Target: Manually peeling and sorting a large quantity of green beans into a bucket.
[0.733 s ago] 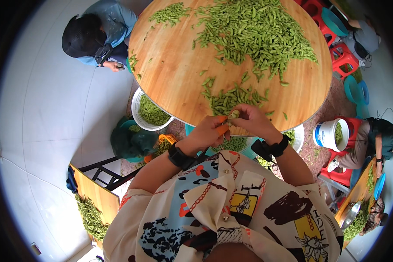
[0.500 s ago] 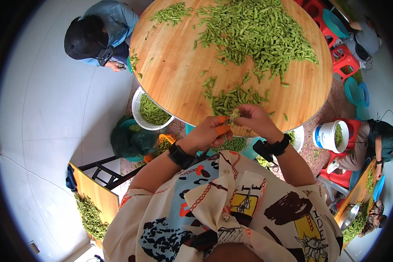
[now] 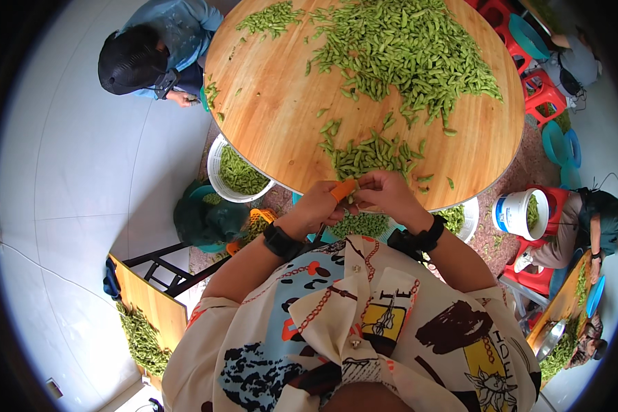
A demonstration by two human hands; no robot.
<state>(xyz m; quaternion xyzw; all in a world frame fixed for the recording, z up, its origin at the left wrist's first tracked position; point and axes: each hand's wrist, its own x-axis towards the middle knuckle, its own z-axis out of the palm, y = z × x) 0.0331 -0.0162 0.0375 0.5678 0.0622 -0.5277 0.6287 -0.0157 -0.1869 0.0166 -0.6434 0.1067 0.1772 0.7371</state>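
Observation:
My left hand point(image 3: 321, 206), with orange covers on its fingers, is closed in a pinch at the near edge of the round wooden table point(image 3: 275, 123). My right hand point(image 3: 393, 198) meets it, its fingertips pinched together. Between the fingertips sits a green bean pod point(image 3: 352, 198), mostly hidden by the fingers. Just beyond the hands lies a small heap of green bean pods point(image 3: 372, 155). Below the hands, in front of my body, a teal basin holds shelled green beans point(image 3: 360, 226); my hands and shirt hide part of it.
A large pile of pods point(image 3: 412, 55) covers the table's far side. White baskets with green contents stand beneath the left edge point(image 3: 218, 180) and right edge point(image 3: 472, 218). A white bucket point(image 3: 511, 214) stands right. Several people work around, one in a blue shirt point(image 3: 185, 38) at far left.
Both hands have come slightly down toward my body, over the basin. The pale opened pod seen earlier between the fingertips is now mostly hidden. The person at far left has shifted slightly.

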